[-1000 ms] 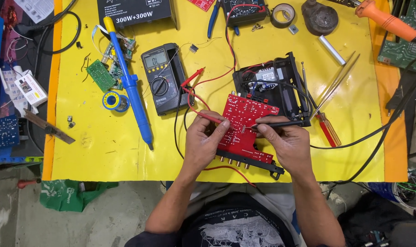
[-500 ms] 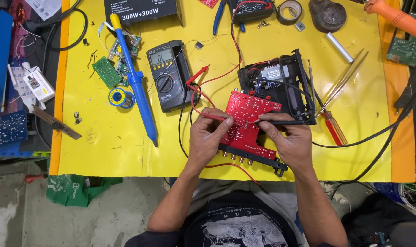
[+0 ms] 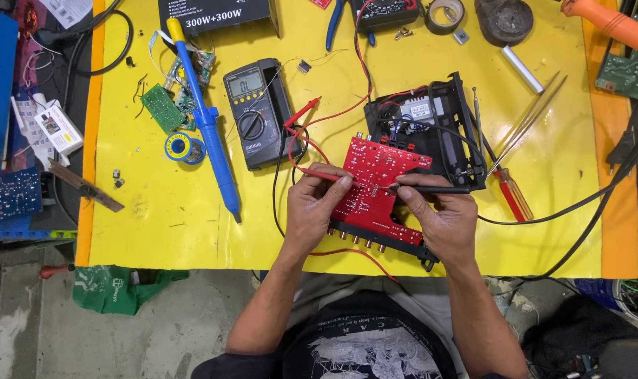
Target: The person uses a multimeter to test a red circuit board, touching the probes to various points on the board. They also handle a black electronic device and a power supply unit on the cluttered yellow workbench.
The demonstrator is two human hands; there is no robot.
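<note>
Red board [image 3: 375, 186] on a yellow table [image 3: 157, 231] is probed, left hand [image 3: 315, 207] gripping the red probe [image 3: 326, 175], right hand [image 3: 442, 221] the black probe [image 3: 431, 189]; tips are best kept steady, apart.

Head view, steeply down, close

red boards: 1 [image 3: 375, 186], under the fingertips | probes: 2, red [image 3: 322, 173] + black [image 3: 431, 188], one pinched per hand | meters: 1 [image 3: 258, 112], beyond the left fingers

orange tool [image 3: 614, 24] cut off at top edge, red board's [image 3: 375, 182] lower corners under hands, probe tips perhaps touching
</note>
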